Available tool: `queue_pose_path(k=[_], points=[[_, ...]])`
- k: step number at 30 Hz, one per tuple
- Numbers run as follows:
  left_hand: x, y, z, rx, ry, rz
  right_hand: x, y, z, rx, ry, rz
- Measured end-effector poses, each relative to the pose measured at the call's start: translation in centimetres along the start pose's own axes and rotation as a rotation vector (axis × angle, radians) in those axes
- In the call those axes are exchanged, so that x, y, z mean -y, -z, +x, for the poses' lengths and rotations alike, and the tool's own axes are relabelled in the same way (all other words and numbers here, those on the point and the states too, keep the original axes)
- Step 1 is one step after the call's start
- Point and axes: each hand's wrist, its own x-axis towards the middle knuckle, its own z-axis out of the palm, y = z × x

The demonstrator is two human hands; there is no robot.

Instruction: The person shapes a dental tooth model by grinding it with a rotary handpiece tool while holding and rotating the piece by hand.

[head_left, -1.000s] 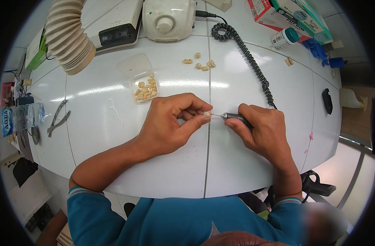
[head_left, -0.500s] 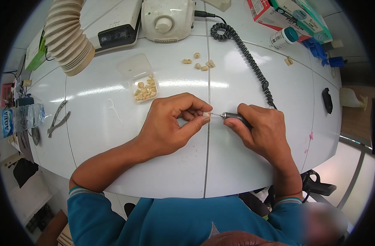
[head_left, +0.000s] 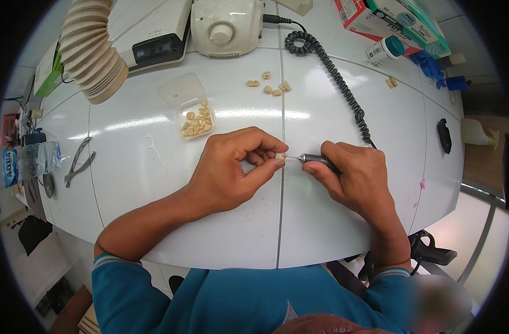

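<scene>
Between the thumb and fingertips of my left hand (head_left: 230, 165) is a small cream tooth-like piece (head_left: 280, 156). My right hand (head_left: 358, 175) is wrapped round a dark rotary handpiece (head_left: 320, 160), whose thin metal bit (head_left: 293, 157) points left and reaches the piece. Beyond my left hand stands an open clear plastic box (head_left: 197, 123) with several similar pieces inside. Several loose cream pieces (head_left: 277, 92) lie farther back. A black coiled cable (head_left: 342, 76) runs from the white control unit (head_left: 225, 26) down behind my right hand.
A ribbed hose (head_left: 93, 53) hangs at the back left beside a white device (head_left: 160, 44). Metal pliers (head_left: 79, 161) and a plastic water bottle (head_left: 29, 161) lie left. Back right are a white bottle (head_left: 384, 52) and boxes (head_left: 396, 25). A small black object (head_left: 444, 136) lies right.
The handpiece and my right fingertips have shifted very slightly left. My left hand keeps its hold on the small piece, almost unmoved.
</scene>
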Motion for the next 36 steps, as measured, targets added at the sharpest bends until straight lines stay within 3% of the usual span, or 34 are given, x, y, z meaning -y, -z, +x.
queue_pose_path(k=[36], points=[[0.03,0.16,0.05,0.018,-0.012,-0.017,0.07,0.35,0.04,0.056,-0.034,0.012]])
